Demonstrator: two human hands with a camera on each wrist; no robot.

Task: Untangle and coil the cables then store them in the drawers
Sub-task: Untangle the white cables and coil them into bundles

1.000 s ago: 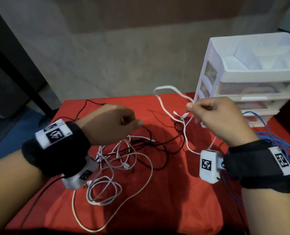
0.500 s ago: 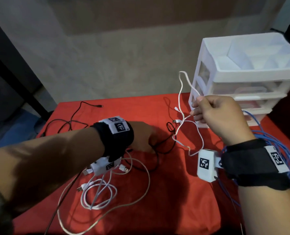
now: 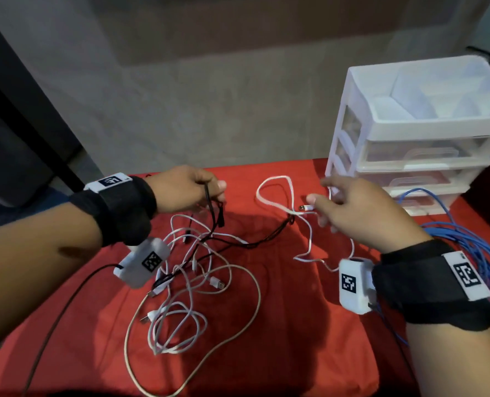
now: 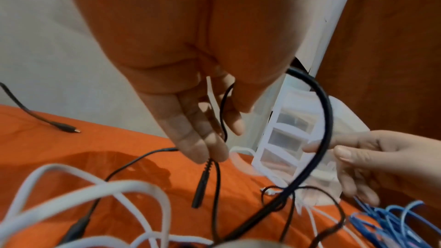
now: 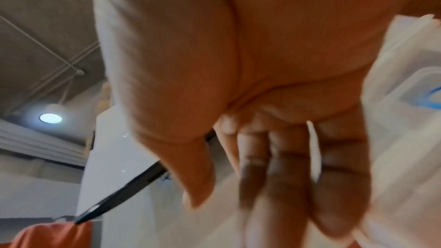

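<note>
A red cloth [image 3: 295, 325] covers my desk, set against a pale wall [image 3: 195, 110]. My left hand [image 3: 181, 187] pinches a black cable [image 3: 213, 213] above the white cable tangle [image 3: 186, 282] at centre-left. My right hand [image 3: 352, 213], fingers spread, touches a white cable [image 3: 269, 202] beside the drawers [image 3: 410, 156] at the far right edge. Blue cable [image 3: 473, 247] lies along the right edge; bare cloth lies near centre.
</note>
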